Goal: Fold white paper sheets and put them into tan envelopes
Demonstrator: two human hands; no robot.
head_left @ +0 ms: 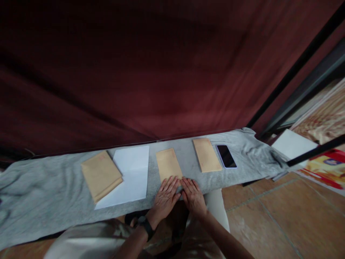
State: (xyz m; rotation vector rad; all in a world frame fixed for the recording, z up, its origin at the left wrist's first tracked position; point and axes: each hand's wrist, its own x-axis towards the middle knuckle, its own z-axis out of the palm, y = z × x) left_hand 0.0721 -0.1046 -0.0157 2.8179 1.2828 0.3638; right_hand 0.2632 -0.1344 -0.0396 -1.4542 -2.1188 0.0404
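Observation:
A single brown envelope lies flat on the grey cloth in front of me. My left hand rests on its near end, fingers stretched out and flat. Beside it, my right hand also lies flat, its fingertips at the envelope's near right corner. The two hands almost meet at the thumbs. To the right is a brown envelope stack. On the left, a larger pile of brown envelopes partly covers white paper sheets.
Grey cloth covers a long narrow surface. A phone with a dark screen lies at the right. Behind hangs a dark red curtain. A black bar, a white sheet and red packaging stand off to the right, above tiled floor.

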